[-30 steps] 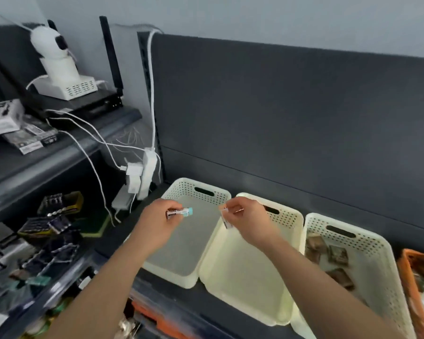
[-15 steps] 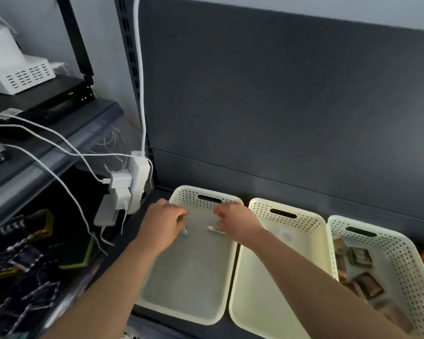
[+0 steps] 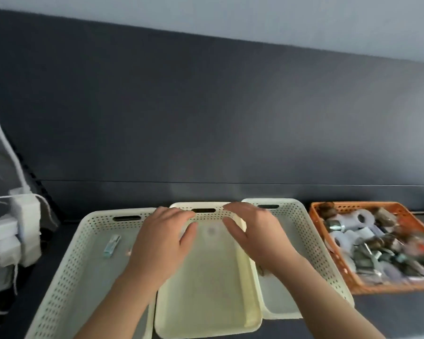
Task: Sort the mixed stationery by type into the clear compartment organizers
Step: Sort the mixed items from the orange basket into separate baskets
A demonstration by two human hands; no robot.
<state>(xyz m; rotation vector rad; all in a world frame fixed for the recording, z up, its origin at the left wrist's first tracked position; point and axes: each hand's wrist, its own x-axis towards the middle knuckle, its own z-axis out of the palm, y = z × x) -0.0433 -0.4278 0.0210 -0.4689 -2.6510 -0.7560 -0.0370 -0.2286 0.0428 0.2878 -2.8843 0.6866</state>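
Observation:
Three cream perforated trays stand side by side on a dark shelf. The left tray (image 3: 66, 260) holds a small light-blue item (image 3: 111, 245) and a second small piece partly hidden by my left wrist. My left hand (image 3: 164, 238) and my right hand (image 3: 252, 233) hover over the far end of the middle tray (image 3: 206, 314), fingers relaxed and holding nothing. The right tray (image 3: 309, 231) lies partly under my right forearm. An orange basket (image 3: 357, 288) at the right is full of mixed stationery: white tape rolls and metal clips.
A dark grey back panel rises behind the trays. At the left edge a white power strip (image 3: 22, 228) with plugs and cables hangs beside the shelf. Bare dark shelf shows in front of the orange basket.
Both hands have let go of the small items, which now lie in the left tray, and have moved right over the middle tray. The view has swung right, showing the orange basket.

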